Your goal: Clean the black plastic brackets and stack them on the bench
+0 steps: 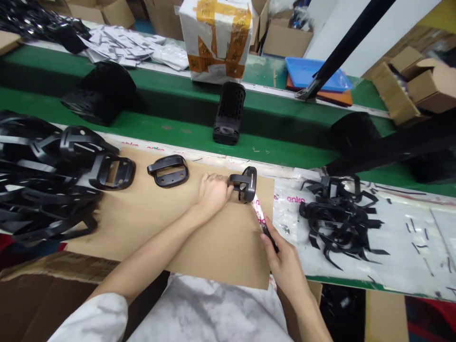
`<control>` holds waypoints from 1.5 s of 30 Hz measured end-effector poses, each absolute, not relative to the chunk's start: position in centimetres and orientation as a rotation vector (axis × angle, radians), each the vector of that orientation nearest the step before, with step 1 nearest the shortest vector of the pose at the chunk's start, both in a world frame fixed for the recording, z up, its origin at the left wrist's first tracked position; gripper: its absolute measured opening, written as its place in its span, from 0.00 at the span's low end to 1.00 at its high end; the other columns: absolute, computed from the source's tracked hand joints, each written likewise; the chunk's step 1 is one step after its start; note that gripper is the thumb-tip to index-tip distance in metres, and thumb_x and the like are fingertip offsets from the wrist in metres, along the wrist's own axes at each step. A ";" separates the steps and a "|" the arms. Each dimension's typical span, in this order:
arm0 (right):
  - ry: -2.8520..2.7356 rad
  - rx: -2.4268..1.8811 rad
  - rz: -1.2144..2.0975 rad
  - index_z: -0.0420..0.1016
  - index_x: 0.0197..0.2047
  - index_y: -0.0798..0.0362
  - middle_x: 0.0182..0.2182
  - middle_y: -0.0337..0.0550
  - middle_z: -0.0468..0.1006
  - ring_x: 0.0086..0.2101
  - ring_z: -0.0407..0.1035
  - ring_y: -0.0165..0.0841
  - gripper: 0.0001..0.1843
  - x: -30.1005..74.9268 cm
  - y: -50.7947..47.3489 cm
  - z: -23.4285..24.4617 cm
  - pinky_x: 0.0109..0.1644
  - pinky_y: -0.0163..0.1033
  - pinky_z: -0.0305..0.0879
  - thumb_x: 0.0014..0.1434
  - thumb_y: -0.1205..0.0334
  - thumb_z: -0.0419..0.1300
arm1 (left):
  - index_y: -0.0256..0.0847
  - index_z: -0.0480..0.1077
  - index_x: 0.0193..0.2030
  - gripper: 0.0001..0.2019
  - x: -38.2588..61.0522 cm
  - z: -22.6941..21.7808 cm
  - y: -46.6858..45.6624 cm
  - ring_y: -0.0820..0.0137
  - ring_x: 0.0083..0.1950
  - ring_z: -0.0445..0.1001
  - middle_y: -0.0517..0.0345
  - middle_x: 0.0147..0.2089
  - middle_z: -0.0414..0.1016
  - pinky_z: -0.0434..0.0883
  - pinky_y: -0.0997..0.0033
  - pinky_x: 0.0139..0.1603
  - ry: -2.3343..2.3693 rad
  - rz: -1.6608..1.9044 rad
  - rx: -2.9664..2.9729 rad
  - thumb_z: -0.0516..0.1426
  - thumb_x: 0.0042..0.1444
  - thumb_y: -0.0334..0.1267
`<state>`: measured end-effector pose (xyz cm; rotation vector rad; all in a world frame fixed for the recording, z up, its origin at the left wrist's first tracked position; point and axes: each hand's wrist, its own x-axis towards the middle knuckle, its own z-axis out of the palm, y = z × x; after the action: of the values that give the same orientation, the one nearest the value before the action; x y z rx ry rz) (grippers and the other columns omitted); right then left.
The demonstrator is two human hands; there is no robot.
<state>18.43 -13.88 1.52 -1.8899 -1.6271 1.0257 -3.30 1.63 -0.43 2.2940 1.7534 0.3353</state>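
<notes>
Head view: my left hand (215, 190) is curled closed on the strap side of one black frame (251, 184), probably to steady it over the cardboard (213, 242). My right hand (287, 259) is wrapped round one pink-and-white tool (259, 211), its tip by the frame's lower edge, presumably for control. Left of me lies one loose frame (168, 171); the frame pile (46, 175) and right-hand strap heap (338, 218) are too tangled to count. Beyond, at least two black units (229, 114) sit on green.
</notes>
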 end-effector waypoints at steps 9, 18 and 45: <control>-1.513 -1.900 1.075 0.68 0.72 0.51 0.54 0.53 0.83 0.34 0.78 0.41 0.33 17.7 -14.6 1.6 0.34 0.43 0.75 0.71 0.45 0.55 | 0.36 0.78 0.42 0.12 -3.4 -0.6 1.8 0.53 0.48 0.79 0.41 0.42 0.83 0.65 0.54 0.54 1.748 0.343 2.306 0.53 0.68 0.38; -1.405 -1.915 0.956 0.63 0.75 0.57 0.29 0.42 0.77 0.24 0.65 0.33 0.36 17.7 -15.1 1.0 0.28 0.36 0.66 0.71 0.45 0.55 | 0.35 0.78 0.40 0.11 -3.4 -1.0 1.8 0.53 0.48 0.79 0.42 0.41 0.83 0.65 0.55 0.53 1.753 0.354 2.327 0.54 0.66 0.37; -1.494 -1.888 1.013 0.68 0.72 0.54 0.31 0.44 0.81 0.28 0.72 0.36 0.32 16.7 -14.7 1.2 0.34 0.38 0.72 0.72 0.47 0.55 | 0.34 0.79 0.42 0.14 -3.7 -0.7 1.8 0.50 0.49 0.79 0.39 0.43 0.84 0.65 0.52 0.54 1.720 0.324 2.329 0.54 0.67 0.39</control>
<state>16.72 -14.74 1.25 -1.8884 -1.4935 1.0133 -3.66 1.83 -0.68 2.3291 1.7196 0.3237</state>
